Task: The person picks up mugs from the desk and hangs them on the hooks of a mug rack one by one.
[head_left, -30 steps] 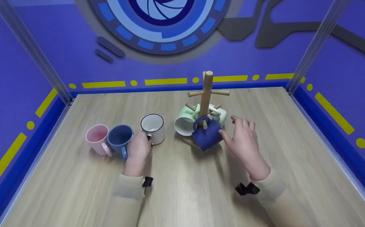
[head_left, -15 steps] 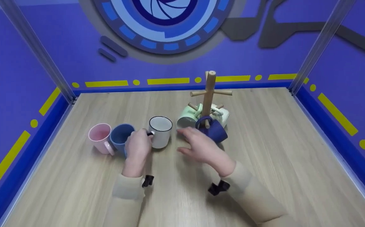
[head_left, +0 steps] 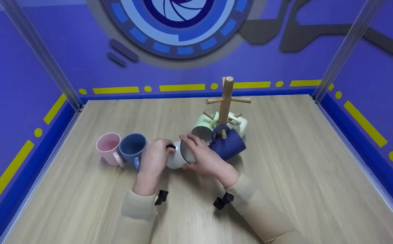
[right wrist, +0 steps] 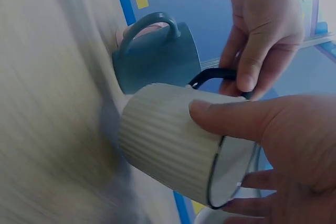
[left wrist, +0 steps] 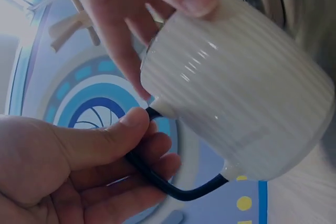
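A white ribbed mug point(head_left: 175, 160) with a dark rim is tilted, its mouth facing right toward the mug tree. My left hand point(head_left: 153, 156) pinches its black handle point(left wrist: 185, 194) between thumb and fingers. At the rim, my right hand point(head_left: 207, 158) holds the same mug, thumb on the outer wall and fingers across the mouth, as the right wrist view shows. Just right of the hands, a navy mug point(head_left: 229, 144) hangs by its handle on a lower peg of the wooden mug tree point(head_left: 226, 98).
A blue mug point(head_left: 133, 146) and a pink mug point(head_left: 109, 149) stand upright left of my left hand. Pale green point(head_left: 203, 126) and cream point(head_left: 241, 124) mugs hang on lower pegs. Upper pegs carry no mugs. Blue panels point(head_left: 169, 74) bound the wooden table point(head_left: 284, 142).
My right hand has come left from beside the navy mug to the white mug's rim. The white mug, upright before, has been lifted and tipped rightward by the left hand.
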Motion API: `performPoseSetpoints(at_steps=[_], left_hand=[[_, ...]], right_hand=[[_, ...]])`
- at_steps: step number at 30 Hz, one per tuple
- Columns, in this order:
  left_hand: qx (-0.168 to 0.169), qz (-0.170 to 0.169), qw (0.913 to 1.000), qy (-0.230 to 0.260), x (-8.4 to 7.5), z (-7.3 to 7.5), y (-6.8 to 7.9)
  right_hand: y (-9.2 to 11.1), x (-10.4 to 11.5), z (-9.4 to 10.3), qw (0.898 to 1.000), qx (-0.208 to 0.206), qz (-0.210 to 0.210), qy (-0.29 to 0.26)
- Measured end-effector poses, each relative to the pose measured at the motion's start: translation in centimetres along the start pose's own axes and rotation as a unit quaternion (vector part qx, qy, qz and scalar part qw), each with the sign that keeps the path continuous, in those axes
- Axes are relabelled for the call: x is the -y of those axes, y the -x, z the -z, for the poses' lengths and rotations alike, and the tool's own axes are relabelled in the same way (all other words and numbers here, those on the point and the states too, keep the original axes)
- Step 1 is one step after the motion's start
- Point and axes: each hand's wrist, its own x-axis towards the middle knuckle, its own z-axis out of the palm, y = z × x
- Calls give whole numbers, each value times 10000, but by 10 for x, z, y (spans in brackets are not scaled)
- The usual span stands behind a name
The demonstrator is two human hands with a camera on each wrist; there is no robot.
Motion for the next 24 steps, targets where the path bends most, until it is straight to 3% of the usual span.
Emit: performPoseSetpoints(at_steps=[4, 7, 10, 13, 15, 17, 21, 24], left_hand=[[-206, -323, 9991, 175, -7, 3, 3], [-621, -537, 9961, 337, -11, 8, 6], [-1240, -861, 9868, 583, -14, 13, 9], [-1841, -986, 9720, 1080, -15, 20, 11], [-2081, -865, 9621, 1532, -15, 23, 12], [-2097, -540, 9562, 1971, -14, 26, 12], [-1623, 293, 9501, 2648, -15, 31, 12], [-1262, 614, 9470, 2888, -16, 31, 11]], right_hand=[[2, -2, 0, 9992, -278, -19, -294], [3, 0, 1, 9967, -621, 13, -519], [4, 5, 4, 9921, -941, 75, -827], [7, 12, 9, 9850, -1207, 126, -1227], [11, 18, 14, 9789, -1324, 130, -1550], [14, 23, 20, 9720, -1424, 119, -1863], [22, 32, 33, 9595, -1699, 20, -2248], [26, 36, 43, 9539, -1979, -127, -2254]])
